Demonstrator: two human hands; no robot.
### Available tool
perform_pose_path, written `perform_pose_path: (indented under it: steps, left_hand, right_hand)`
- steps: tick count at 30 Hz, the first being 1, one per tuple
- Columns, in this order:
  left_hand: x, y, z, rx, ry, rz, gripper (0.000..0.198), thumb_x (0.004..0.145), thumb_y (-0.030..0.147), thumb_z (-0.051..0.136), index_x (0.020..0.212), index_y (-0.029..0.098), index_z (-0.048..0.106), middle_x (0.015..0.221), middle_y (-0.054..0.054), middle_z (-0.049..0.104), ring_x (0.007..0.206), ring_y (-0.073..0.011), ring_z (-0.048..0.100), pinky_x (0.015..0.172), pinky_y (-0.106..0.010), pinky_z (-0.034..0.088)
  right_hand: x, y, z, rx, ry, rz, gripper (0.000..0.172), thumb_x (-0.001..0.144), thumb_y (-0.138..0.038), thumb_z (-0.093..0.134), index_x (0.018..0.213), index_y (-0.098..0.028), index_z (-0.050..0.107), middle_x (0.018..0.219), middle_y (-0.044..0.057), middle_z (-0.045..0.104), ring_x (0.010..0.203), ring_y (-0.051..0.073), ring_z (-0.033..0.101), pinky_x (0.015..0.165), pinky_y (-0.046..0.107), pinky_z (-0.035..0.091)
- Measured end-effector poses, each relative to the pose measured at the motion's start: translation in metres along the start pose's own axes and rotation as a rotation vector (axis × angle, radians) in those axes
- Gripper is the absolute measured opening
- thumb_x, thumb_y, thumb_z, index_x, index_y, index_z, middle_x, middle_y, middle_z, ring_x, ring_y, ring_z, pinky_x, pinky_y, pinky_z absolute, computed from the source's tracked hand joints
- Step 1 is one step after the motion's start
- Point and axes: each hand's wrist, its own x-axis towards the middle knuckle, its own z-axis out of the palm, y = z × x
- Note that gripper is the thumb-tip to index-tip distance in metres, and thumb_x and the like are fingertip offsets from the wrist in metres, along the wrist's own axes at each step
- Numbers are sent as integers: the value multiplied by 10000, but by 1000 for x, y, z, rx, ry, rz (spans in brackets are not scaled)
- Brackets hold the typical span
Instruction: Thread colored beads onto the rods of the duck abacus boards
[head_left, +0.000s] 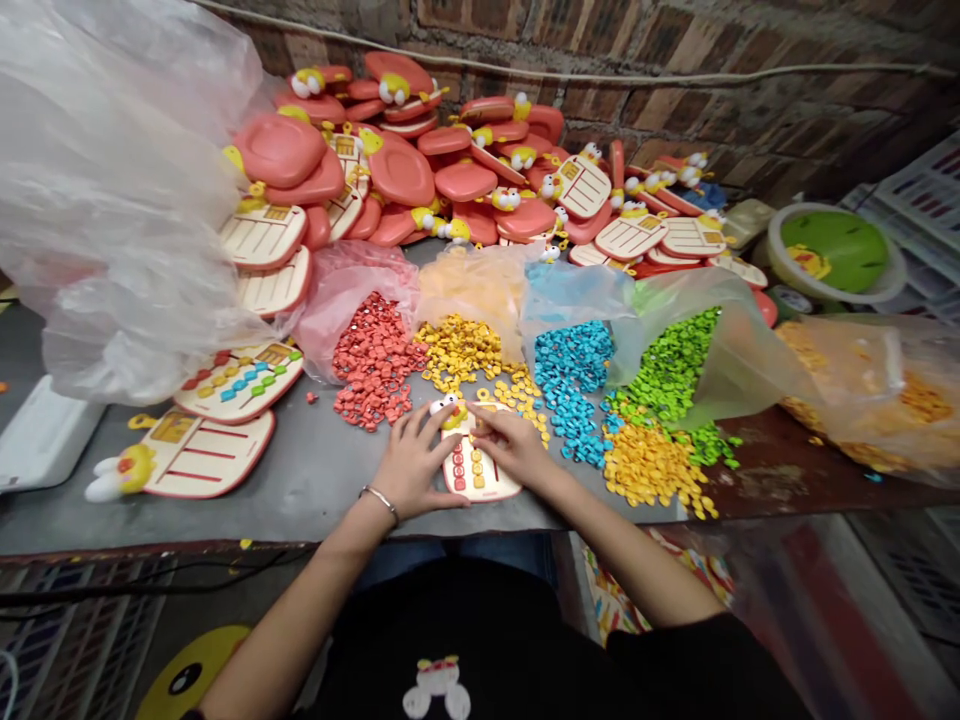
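From my head-mounted view, the person's left hand (411, 462) and right hand (510, 445) close in on a small cream toy abacus board (480, 470), which lies on a grey metal bench (315, 490) near its front edge. A yellow duck head (450, 410) tops the board, and red and yellow beads (466, 465) sit in its rows. Both hands are half-curled with their fingers touching the board, but I cannot tell whether either has hold of it or of a bead. A metal bangle (379, 497) circles the left wrist. Just ahead lie loose piles of red beads (375, 360), yellow beads (457, 350), blue beads (574, 390) and green beads (667, 365). To the left rests a beaded board (240, 382). Salmon-pink board pieces (390, 170) are heaped against a brick wall (750, 100).
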Motion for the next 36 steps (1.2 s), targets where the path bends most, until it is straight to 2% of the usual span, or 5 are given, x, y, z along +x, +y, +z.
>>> perform_pose_path:
  steps: [5, 8, 12, 23, 36]
  left_hand:
    - [-1, -1, -2, -2, 8, 19, 778, 643, 692, 688, 1270, 244, 579, 1525, -131, 358, 1398, -419, 232, 1082, -593, 206]
    - [0, -2, -3, 4, 12, 39, 778, 643, 695, 680, 1259, 230, 581, 1520, -131, 368, 1416, -417, 195, 1099, -593, 169]
    - [-1, -4, -5, 13, 5, 41, 776, 656, 690, 669, 1264, 217, 573, 1528, -141, 350, 1423, -409, 187, 1111, -587, 140]
    - [12, 11, -8, 54, -72, 77, 900, 653, 721, 672, 1382, 228, 487, 1577, -163, 232, 1442, -403, 156, 1129, -596, 74]
    - [15, 11, -1, -10, -64, 62, 817, 626, 704, 699, 1274, 221, 574, 1553, -147, 300, 1422, -394, 214, 1133, -565, 145]
  right_hand:
    - [2, 4, -24, 36, -51, 35, 274, 888, -315, 629, 1145, -233, 675, 963, 53, 732, 825, 200, 667, 758, 334, 523]
    - [-1, 22, -48, -203, 149, 75, 183, 914, -273, 575, 1034, -218, 701, 944, 78, 708, 852, 228, 640, 769, 370, 515]
    - [-4, 43, -61, -467, 84, 54, 172, 914, -191, 534, 899, -211, 704, 903, 97, 670, 867, 248, 603, 770, 377, 503]
    - [7, 12, -42, 48, 135, 46, 125, 895, -305, 607, 947, -216, 678, 974, 69, 594, 877, 191, 609, 683, 297, 528]
    - [-1, 23, -30, -403, 41, -103, 244, 967, -251, 466, 868, -197, 682, 786, 79, 611, 788, 230, 540, 714, 371, 466]
